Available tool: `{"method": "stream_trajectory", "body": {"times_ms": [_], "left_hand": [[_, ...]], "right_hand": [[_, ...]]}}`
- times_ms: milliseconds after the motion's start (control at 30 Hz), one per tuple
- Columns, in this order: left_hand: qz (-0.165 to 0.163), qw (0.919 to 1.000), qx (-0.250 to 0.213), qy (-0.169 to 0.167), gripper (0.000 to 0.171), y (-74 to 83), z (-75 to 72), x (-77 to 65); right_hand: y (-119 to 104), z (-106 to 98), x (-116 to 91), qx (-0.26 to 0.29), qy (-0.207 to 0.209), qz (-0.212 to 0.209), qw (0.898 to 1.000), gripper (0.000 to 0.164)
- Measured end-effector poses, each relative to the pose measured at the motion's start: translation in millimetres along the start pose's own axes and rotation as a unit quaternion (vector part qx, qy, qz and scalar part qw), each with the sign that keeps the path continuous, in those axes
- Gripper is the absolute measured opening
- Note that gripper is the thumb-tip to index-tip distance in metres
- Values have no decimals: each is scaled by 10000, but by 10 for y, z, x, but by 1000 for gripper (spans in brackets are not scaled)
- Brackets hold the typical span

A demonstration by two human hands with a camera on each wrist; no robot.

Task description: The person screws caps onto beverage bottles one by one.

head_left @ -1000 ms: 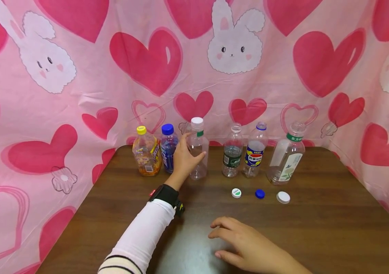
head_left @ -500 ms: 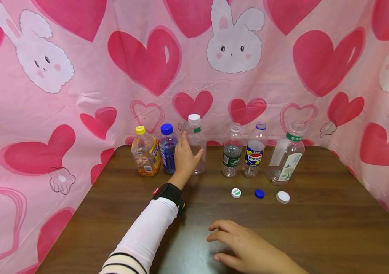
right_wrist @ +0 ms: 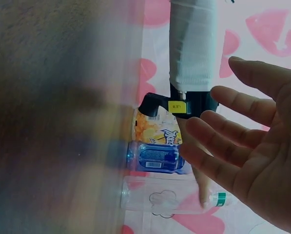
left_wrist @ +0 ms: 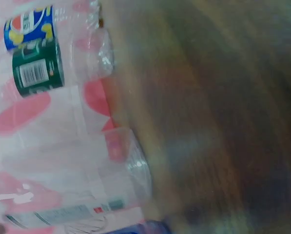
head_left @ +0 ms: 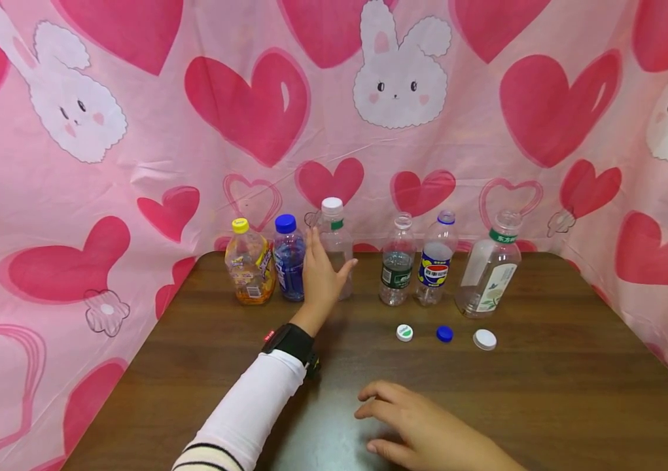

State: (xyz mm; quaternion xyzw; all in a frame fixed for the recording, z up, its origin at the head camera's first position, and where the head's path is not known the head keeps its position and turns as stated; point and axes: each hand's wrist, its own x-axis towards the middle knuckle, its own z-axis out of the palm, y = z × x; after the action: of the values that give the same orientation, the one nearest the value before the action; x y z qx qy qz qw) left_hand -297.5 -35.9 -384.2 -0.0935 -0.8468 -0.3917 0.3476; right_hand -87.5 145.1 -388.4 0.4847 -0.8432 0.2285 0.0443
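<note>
My left hand (head_left: 323, 278) is at a clear bottle with a white cap (head_left: 332, 209), fingers straight and thumb spread away. Whether it touches the bottle is hard to tell. The bottle stands upright, its lower part partly behind the hand. Just left of the hand is a blue-labelled bottle with a blue cap (head_left: 290, 261), and beyond that an orange-labelled bottle with a yellow cap (head_left: 249, 275). Over the near part of the table hovers my right hand (head_left: 410, 422), holding nothing, its fingers loosely bent; the right wrist view shows its palm (right_wrist: 262, 161).
Three capless bottles stand to the right: a green-labelled one (head_left: 396, 271), a Pepsi bottle (head_left: 434, 268) and a larger square one (head_left: 487, 278). Before them lie a white-and-green cap (head_left: 404, 333), a blue cap (head_left: 444, 334) and a white cap (head_left: 485, 339). A patterned curtain (head_left: 334, 144) hangs behind.
The white-capped bottle shifted slightly back and left, into line with its neighbours. My left hand's fingers have straightened from around it. The right hand has barely moved.
</note>
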Motion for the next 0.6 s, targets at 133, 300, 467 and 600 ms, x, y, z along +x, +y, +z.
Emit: {"method": "stream_trajectory", "body": {"times_ms": [133,300,467,600], "left_hand": [[1327,9881,-189,753,84,133,19,-77],[1953,9801,-345,58,81,367,110,-92],[675,9761,-763,-1918,92,501,272,-26],[18,9623,-1036,-2516,98,503,426,47]], "right_hand": [[4,4,-9,-4,-55,-71,10000,27],[13,-16,-18,265,-459,-106,9985,23],[26,-3,-30,435,-779,-129,9959,23],[21,6,-38,435,-922,-29,9948,23]]}}
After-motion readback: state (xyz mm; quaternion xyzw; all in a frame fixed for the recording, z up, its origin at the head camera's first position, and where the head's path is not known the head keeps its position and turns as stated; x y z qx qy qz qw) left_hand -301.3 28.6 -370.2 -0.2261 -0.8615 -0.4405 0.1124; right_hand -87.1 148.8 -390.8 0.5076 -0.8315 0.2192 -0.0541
